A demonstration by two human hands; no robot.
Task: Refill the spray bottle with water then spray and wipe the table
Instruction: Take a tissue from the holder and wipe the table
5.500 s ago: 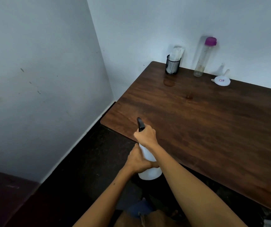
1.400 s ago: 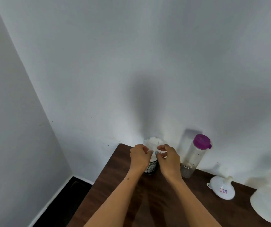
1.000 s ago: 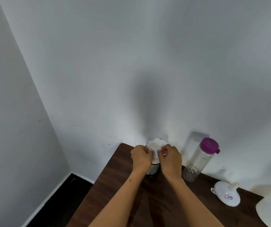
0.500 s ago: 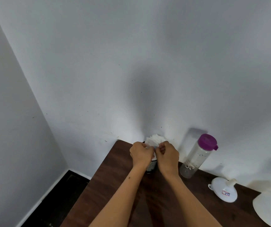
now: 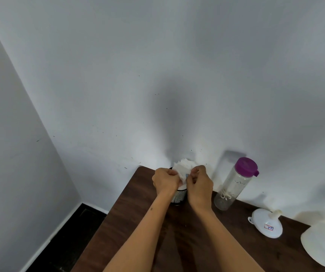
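Both hands at mesh cup in table back corner, wall directly behind, clear bottle just right of right hand, funnel and white vessel farther right, bare tabletop left of left hand.

Spray bottle put down since start; both hands moved to tissues in mesh cup, now pinching them.
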